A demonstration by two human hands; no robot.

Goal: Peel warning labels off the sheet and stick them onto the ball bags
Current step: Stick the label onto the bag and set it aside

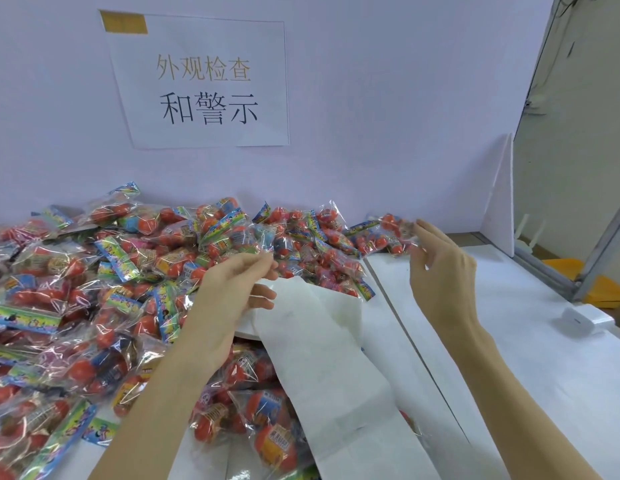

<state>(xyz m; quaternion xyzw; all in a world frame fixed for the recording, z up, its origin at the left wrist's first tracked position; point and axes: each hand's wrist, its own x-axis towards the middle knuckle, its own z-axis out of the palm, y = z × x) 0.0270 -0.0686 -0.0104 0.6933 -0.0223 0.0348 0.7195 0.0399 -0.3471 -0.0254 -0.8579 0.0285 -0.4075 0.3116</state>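
- My left hand has its fingers curled round the top end of the white label sheet, thumb and forefinger pinched together just above the sheet's top edge; whether a peeled label sits between them is too small to tell.
- The sheet hangs as a long strip from that hand toward the near edge of the table, draped over the bags in front of me.
- My right hand is raised over the white table top, fingers loosely bent, fingertips pinching the clear corner of one ball bag at the right end of the heap.
- The pile of ball bags fills the left half of the table from the far edge against the wall to the near edge: clear wrappers, red balls, bright header cards.
- I cannot make out which bags in the pile already carry a label, so the count done is unknown; judging by the size of the heap, most of the work probably remains.
- The right half of the table holds no sorted stack of finished bags that I can see, only a small white box near its right edge.
- A printed paper sign is taped to the wall behind the pile.
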